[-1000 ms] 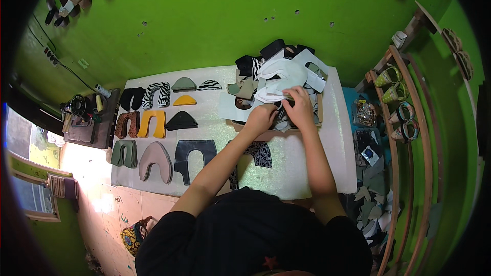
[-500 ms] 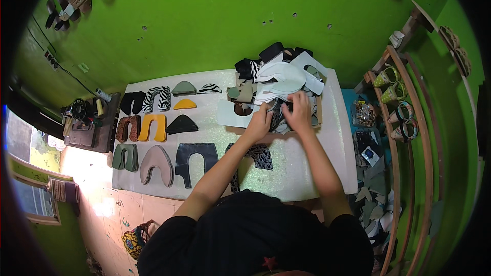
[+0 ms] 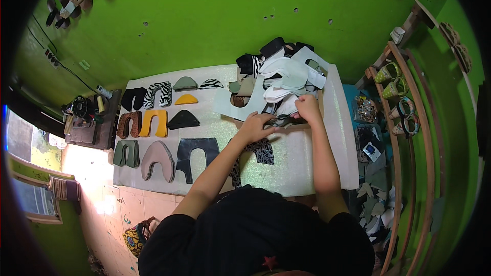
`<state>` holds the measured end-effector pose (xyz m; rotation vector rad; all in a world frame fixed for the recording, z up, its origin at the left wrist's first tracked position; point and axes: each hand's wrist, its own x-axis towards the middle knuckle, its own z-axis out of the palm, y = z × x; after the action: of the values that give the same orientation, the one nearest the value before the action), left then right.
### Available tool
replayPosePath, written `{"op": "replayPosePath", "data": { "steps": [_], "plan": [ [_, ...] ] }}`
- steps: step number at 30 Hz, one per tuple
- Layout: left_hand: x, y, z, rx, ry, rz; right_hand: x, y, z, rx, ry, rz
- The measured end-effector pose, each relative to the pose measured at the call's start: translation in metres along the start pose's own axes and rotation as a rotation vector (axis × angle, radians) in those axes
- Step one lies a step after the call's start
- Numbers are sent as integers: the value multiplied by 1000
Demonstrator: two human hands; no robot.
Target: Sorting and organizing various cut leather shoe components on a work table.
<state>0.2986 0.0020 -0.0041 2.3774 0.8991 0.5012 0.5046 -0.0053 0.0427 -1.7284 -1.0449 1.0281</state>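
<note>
A box (image 3: 316, 110) heaped with cut shoe-upper pieces stands at the back right of the table. My right hand (image 3: 307, 108) is closed at the heap's near right side, gripping the edge of a cut piece beside the white pieces (image 3: 286, 104); the gripped part is mostly hidden by my fingers. At the box's near edge my left hand (image 3: 255, 128) lies with thumb and fingers apart over dark and greenish pieces. A large white cutout (image 3: 254, 103) leans on the heap's left side, above my left hand. Under my left forearm is a black patterned piece (image 3: 262, 152), partly hidden.
Sorted stacks cover the table's left: a beige stack (image 3: 157, 162), a dark cutout (image 3: 198, 154), yellow pieces (image 3: 154, 123) and zebra-striped pieces (image 3: 157, 95). A sewing machine (image 3: 81, 110) stands far left. Right of the table are a wooden shoe rack (image 3: 398, 79) and scrap pieces (image 3: 372, 204).
My left hand has shifted left and down to the box's near edge. My right hand has gone from spread to closed. The large white cutout has tilted, and white pieces have slid nearer.
</note>
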Motion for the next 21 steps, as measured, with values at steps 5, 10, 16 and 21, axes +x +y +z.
{"op": "replayPosePath", "data": {
  "steps": [5, 10, 16, 21],
  "plan": [
    [4, 4, -3, -567, 199, -135, -19, -14, 6, -119, -86, -54],
    [19, 10, -22, -447, 360, 42, -47, -19, 27, -204, -33, -133],
    [39, 17, -32, 85, 381, 166, -64, -12, 42, -440, 67, -439],
    [54, 2, -33, 77, 379, 84, -86, -22, 40, -463, 38, -364]
  ]
}}
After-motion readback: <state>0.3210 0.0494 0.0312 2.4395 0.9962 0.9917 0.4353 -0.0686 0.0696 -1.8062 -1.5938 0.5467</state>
